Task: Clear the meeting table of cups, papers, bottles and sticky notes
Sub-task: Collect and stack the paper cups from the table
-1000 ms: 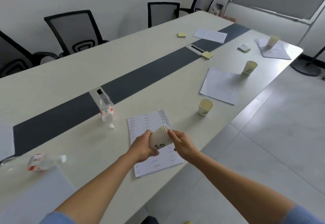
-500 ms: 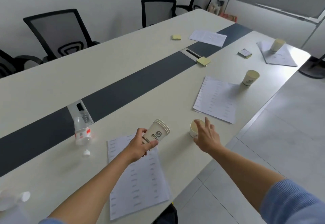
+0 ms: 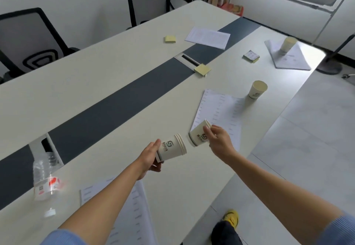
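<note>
My left hand (image 3: 149,156) holds a stack of paper cups (image 3: 171,149) on its side, mouth pointing right. My right hand (image 3: 219,141) grips another paper cup (image 3: 198,136) by its rim, lifted and tilted, its base close to the stack's mouth. Two more cups stand farther along the table: one (image 3: 257,90) beside a printed sheet (image 3: 221,110), one (image 3: 288,43) on papers (image 3: 288,60) at the far end. Sticky note pads (image 3: 202,69) (image 3: 170,39) (image 3: 250,56), a far sheet (image 3: 208,37) and a near sheet (image 3: 138,206) lie on the table. A clear plastic bottle (image 3: 45,175) stands at the left, its cap (image 3: 50,212) beside it.
The long white meeting table (image 3: 96,83) has a dark centre strip with open cable boxes (image 3: 189,61). Black mesh chairs (image 3: 28,41) stand along the far side. The table edge and grey tiled floor (image 3: 307,139) are on my right, my shoe (image 3: 231,217) below.
My right hand closed on the cup standing near the sheet and lifted it toward the stack in my left hand. The view shifted right along the table.
</note>
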